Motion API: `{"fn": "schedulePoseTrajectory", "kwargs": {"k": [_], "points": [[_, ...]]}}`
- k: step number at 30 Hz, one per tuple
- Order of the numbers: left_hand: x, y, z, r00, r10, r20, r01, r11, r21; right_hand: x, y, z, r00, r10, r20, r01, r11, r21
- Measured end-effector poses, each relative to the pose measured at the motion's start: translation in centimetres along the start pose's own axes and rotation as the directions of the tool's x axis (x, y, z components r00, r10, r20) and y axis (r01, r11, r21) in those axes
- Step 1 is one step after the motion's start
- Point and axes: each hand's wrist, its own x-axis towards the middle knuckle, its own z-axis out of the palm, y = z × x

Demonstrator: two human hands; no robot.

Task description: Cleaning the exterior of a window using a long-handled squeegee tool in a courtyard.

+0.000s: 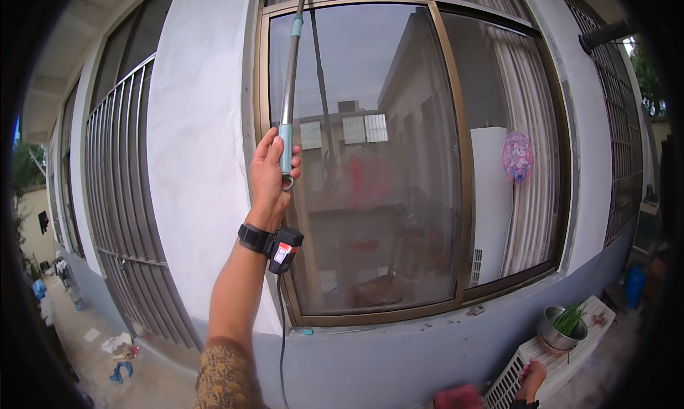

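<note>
1 hand (pixel 271 168), the left, was raised with its fingers wrapped shut around the pale blue grip at the bottom end of a long metal pole (pixel 288 88). The pole ran up the left part of the window pane (pixel 370 159) and out past the top of the frame, so its head was not visible. It looked stiff and fairly light, but top-heavy when held so low; a second grasp higher on the shaft would likely steady it. The forearm reached up from the lower edge, nearly straight, with a black wrist device (pixel 274 245) strapped on. The right hand was out of view.
</note>
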Motion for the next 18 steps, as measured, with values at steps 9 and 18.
{"fn": "schedulePoseTrajectory", "kwargs": {"k": [9, 18], "points": [[7.3, 1.6, -3.1, 0.997, 0.059, 0.049, -0.063, 0.993, 0.095, -3.0, 3.8, 4.6, 0.99, 0.082, -0.113, -0.076, 0.996, 0.054], [-8.7, -0.9, -5.9, 0.994, -0.081, -0.07, 0.088, 0.991, 0.102, -2.4, 2.0, 7.6, 0.989, 0.018, -0.145, -0.012, 0.999, 0.041]]}}
